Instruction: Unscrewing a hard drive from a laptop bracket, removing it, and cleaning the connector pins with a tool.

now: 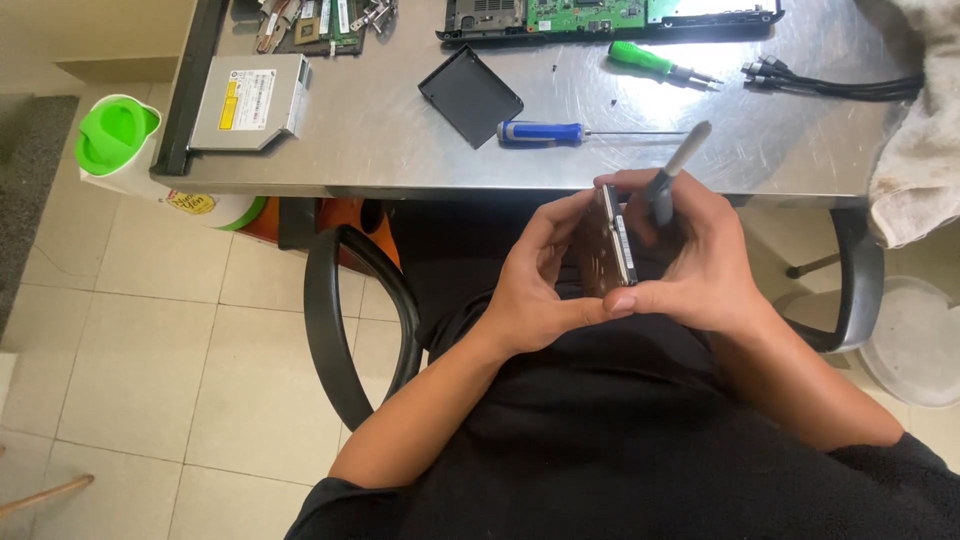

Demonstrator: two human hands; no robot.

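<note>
At the far left a green lid [115,135] tops a white tub beside the table [400,150]; on the steel top lie an optical drive [250,100], a black cover [470,95], a blue screwdriver [545,131], a green screwdriver [650,62], an opened laptop chassis [610,15], cables [830,85] and a cloth [915,120].

Below the table edge, over the lap, the left hand [530,290] is closed on a hard drive [607,242], held on edge with the circuit side turned right; thumb and fingertips press its rims. The right hand [700,260] pinches the drive's lower corner while its fingers are wrapped round a grey-handled tool [672,170] (the tip is hidden behind the drive).

The drive looks stiff, flat and fairly dense for its size, with smooth metal faces that could slip; I judge it shock-sensitive, and the bare board is best left untouched; the safest hold is by the long side edges, as the left hand has it.
</note>
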